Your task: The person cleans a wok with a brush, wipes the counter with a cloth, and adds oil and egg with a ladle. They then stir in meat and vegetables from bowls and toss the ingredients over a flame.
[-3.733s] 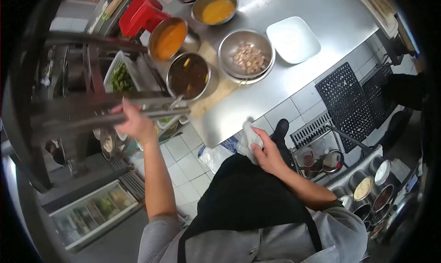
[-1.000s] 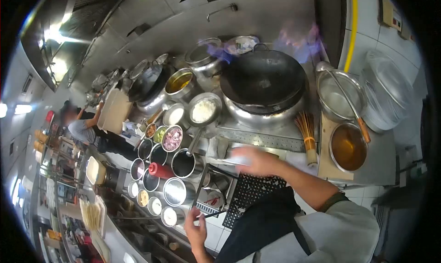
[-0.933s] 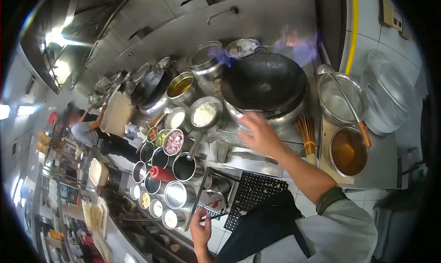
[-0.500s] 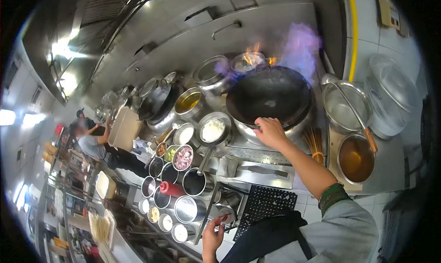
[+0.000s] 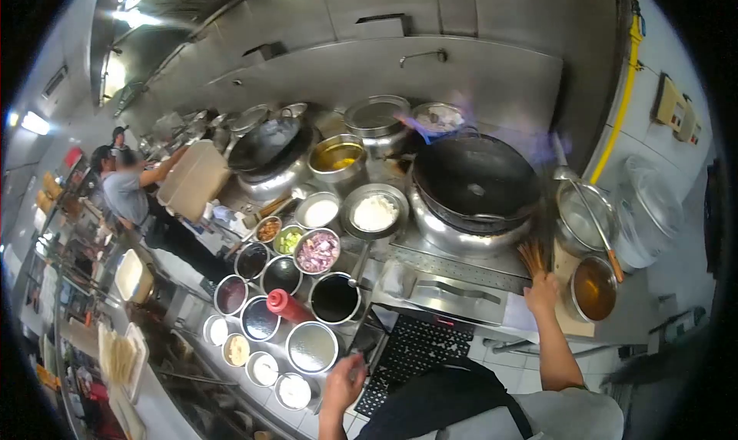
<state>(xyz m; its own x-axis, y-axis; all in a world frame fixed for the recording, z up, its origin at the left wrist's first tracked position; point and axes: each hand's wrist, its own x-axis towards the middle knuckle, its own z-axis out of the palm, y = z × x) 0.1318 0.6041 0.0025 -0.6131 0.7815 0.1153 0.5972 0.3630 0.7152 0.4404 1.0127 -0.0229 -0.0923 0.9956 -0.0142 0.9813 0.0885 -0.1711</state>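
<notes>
**Hands at a wok range, one on a bamboo brush**

Head view: the right hand (image 5: 543, 294) is stretched out at about 4 o'clock from the middle of the picture. Its fingers are curled round the lower end of a bamboo brush (image 5: 530, 254), whose bristles fan upward just above the knuckles. The brush stands at the right end of the steel worktop (image 5: 453, 290). A pot of brown liquid (image 5: 593, 288) sits just beside the hand at 3 o'clock. At 1 o'clock of the brush is a steel strainer pot (image 5: 581, 223) with a long-handled ladle laid across it.

A black wok (image 5: 477, 180) rests on its burner ring at 11 o'clock of the brush, near it but not touching. A faint blue flame shows behind its far rim.

The left hand (image 5: 342, 378) is low in the picture at 6 o'clock, fingers drawn in, at the near corner of a black perforated mat (image 5: 419, 346). I cannot tell whether it grips anything.

From 9 to 11 o'clock of that hand is a cluster of round seasoning tins, with a red squeeze bottle (image 5: 288, 305) lying among them. A bowl of white grains (image 5: 375, 212) sits farther back, at 9 o'clock of the wok.

Far off at 9 o'clock of the picture, a co-worker (image 5: 127, 198) holds a tan tray (image 5: 194, 180).
</notes>
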